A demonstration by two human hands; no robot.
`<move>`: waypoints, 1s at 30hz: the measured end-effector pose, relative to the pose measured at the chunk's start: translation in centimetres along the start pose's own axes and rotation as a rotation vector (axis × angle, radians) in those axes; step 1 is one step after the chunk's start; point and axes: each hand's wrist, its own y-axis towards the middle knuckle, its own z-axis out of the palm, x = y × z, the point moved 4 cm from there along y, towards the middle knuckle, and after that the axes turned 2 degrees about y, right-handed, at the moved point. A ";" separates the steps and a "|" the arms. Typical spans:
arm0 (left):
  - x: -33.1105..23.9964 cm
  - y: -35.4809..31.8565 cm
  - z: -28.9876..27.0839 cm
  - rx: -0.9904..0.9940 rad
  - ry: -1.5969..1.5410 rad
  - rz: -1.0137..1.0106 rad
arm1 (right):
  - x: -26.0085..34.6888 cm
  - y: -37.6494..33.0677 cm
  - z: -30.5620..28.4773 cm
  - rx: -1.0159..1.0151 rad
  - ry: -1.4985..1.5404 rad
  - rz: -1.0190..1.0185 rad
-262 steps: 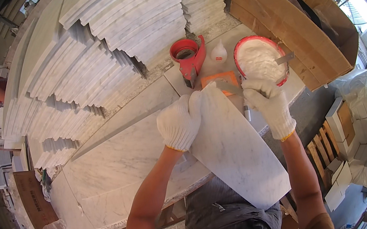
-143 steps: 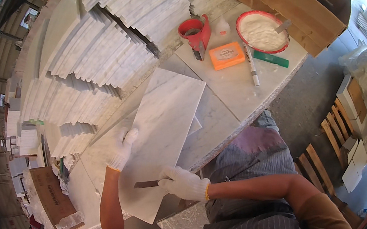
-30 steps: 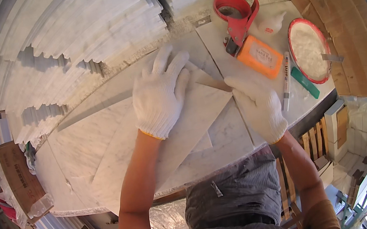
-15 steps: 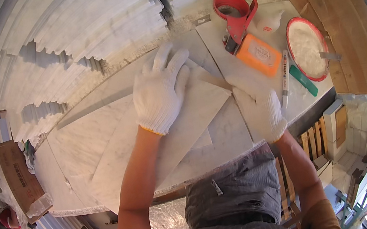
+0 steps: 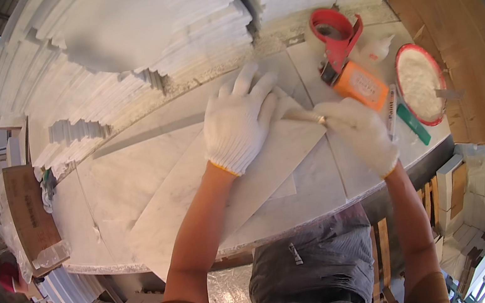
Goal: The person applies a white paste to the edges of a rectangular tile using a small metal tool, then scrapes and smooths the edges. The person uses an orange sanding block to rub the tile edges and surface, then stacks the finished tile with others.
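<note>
A pale marble tile [image 5: 240,177] lies slantwise across other pale slabs on the worktable. My left hand [image 5: 237,120], in a white knit glove, rests on the tile's far part with its fingers apart. The same kind of glove covers my right hand [image 5: 363,132], which is at the tile's right corner with its fingers curled together. A small yellowish spot shows at those fingertips; what they pinch, if anything, is too small and blurred to name. The tile's thick far-right edge runs between the two hands.
Beyond my right hand are a red tape dispenser [image 5: 336,41], an orange block-shaped pack [image 5: 361,87], a marker [image 5: 392,109], a green scraper [image 5: 413,124] and a red-rimmed bowl of white paste [image 5: 419,85]. Stacked white slabs [image 5: 172,29] line the back. Cardboard [image 5: 448,49] stands at right.
My right hand has moved up to the tile's right corner, and its fingers have curled in. My left hand stays on the tile. The whole view has shifted slightly.
</note>
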 end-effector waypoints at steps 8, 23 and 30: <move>0.5 -0.3 0.3 -0.028 -0.061 -0.014 | 0.8 1.2 0.0 0.099 -0.067 -0.061; 0.5 -0.3 0.3 -0.028 -0.046 0.001 | 0.0 -0.7 0.7 -0.001 -0.129 -0.070; 0.8 -0.4 0.3 -0.028 -0.047 -0.005 | 0.2 0.1 0.4 0.038 -0.151 -0.028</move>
